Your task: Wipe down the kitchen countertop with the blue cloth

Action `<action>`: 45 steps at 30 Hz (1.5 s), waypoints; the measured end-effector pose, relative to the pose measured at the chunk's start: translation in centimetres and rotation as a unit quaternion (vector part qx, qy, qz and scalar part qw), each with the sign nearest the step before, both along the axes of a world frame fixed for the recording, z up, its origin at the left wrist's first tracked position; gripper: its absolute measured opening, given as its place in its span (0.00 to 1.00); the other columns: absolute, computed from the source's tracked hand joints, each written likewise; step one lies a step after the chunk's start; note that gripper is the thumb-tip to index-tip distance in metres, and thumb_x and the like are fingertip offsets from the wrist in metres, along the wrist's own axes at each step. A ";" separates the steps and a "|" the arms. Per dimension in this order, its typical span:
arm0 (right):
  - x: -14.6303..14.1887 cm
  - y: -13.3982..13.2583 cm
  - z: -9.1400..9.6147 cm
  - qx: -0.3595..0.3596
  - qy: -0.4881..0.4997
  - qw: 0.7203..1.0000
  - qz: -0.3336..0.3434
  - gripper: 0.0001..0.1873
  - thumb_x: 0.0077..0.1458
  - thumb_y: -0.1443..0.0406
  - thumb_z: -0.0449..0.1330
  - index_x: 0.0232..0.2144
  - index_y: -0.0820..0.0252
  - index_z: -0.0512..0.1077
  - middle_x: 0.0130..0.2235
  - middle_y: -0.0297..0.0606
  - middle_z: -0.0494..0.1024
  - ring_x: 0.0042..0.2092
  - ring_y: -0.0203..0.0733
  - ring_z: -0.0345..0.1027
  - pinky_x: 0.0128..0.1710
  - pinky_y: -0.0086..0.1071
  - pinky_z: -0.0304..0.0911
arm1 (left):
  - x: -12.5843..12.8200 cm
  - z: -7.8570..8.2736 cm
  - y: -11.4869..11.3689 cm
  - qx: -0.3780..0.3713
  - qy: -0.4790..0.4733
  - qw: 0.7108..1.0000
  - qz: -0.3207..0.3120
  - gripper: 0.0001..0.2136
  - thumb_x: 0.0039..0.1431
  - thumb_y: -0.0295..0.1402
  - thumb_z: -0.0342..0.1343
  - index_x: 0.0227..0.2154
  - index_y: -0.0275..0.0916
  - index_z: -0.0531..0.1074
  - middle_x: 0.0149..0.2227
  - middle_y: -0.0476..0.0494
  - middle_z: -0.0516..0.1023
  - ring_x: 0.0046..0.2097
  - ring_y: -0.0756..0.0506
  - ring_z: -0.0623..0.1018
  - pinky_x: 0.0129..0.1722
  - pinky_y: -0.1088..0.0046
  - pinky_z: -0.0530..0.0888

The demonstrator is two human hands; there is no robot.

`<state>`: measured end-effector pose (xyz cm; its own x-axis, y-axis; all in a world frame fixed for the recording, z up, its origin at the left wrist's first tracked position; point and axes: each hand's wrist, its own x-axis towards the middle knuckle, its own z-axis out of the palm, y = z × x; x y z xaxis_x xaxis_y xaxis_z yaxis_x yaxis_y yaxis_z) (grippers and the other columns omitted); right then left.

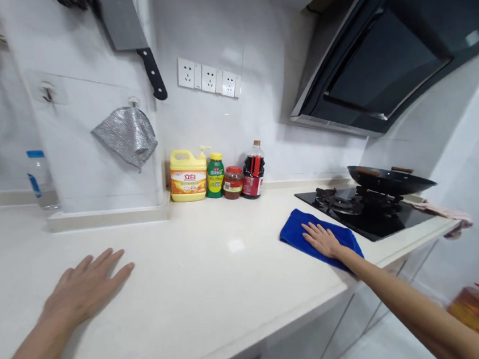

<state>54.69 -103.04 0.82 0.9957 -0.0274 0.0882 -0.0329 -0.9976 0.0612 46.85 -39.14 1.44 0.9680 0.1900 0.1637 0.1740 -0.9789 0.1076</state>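
Right hand [323, 240] hides part of blue cloth [295, 231]; oil bottle [478, 307] blurred.

It was a home kitchen: a black glass gas hob [376, 221] with a black wok [389, 180] at the right end of the white stone counter [215, 273], a slanted black range hood [386, 67] above, labelled sauce bottles [253, 172] along its back edge.

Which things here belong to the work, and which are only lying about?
In use: right hand, blue cloth under it, counter, left hand.
Lying about: yellow jug, green bottle, red jar, dark bottle, wok, cleaver, silver cloth.
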 end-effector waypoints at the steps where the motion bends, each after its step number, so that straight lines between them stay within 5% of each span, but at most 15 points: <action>1: -1.0 0.1 0.0 -0.004 0.002 1.000 0.005 0.33 0.69 0.50 0.36 0.71 0.50 0.47 0.73 0.43 0.49 0.72 0.55 0.42 0.67 0.57 0.46 | -0.1 0.1 -0.2 -0.006 0.011 1.000 0.005 0.37 0.60 0.56 0.34 0.69 0.46 0.53 0.72 0.49 0.48 0.72 0.32 0.51 0.69 0.46 0.53; 6: -5.4 1.5 -0.1 -0.013 0.010 0.999 0.048 0.32 0.70 0.49 0.36 0.71 0.48 0.47 0.73 0.37 0.48 0.73 0.53 0.39 0.69 0.54 0.43 | -0.5 0.6 -1.2 -0.022 0.031 0.999 0.016 0.38 0.61 0.57 0.31 0.70 0.45 0.48 0.73 0.51 0.43 0.73 0.33 0.46 0.70 0.48 0.47; 10: -8.7 5.3 0.3 0.002 0.017 0.994 0.104 0.33 0.70 0.49 0.36 0.72 0.49 0.46 0.73 0.38 0.45 0.73 0.54 0.35 0.70 0.58 0.40 | -0.8 1.0 -1.7 -0.019 0.039 0.999 0.026 0.37 0.61 0.57 0.30 0.70 0.45 0.47 0.73 0.52 0.41 0.73 0.34 0.44 0.71 0.48 0.46; 21: -14.6 24.7 3.7 0.046 0.081 0.922 0.375 0.37 0.69 0.47 0.40 0.73 0.55 0.40 0.74 0.46 0.35 0.73 0.61 0.24 0.69 0.65 0.29 | -2.2 2.4 -3.2 -0.035 0.047 0.998 0.017 0.38 0.63 0.55 0.27 0.70 0.41 0.49 0.73 0.47 0.43 0.73 0.31 0.44 0.70 0.46 0.47; 30: -12.1 36.1 4.3 0.071 0.098 0.872 0.474 0.38 0.68 0.46 0.42 0.72 0.56 0.42 0.74 0.48 0.36 0.73 0.66 0.23 0.68 0.68 0.26 | -3.0 3.8 -4.0 -0.112 0.055 0.992 0.020 0.39 0.62 0.58 0.29 0.69 0.42 0.52 0.73 0.44 0.45 0.73 0.31 0.42 0.71 0.45 0.42; 45: -5.1 40.9 3.7 0.082 0.077 0.910 0.400 0.37 0.67 0.43 0.38 0.72 0.48 0.44 0.75 0.40 0.39 0.74 0.61 0.27 0.69 0.63 0.29 | -2.1 2.3 -2.7 -0.106 0.037 0.993 0.025 0.36 0.63 0.55 0.30 0.68 0.43 0.54 0.73 0.47 0.49 0.73 0.35 0.46 0.71 0.50 0.44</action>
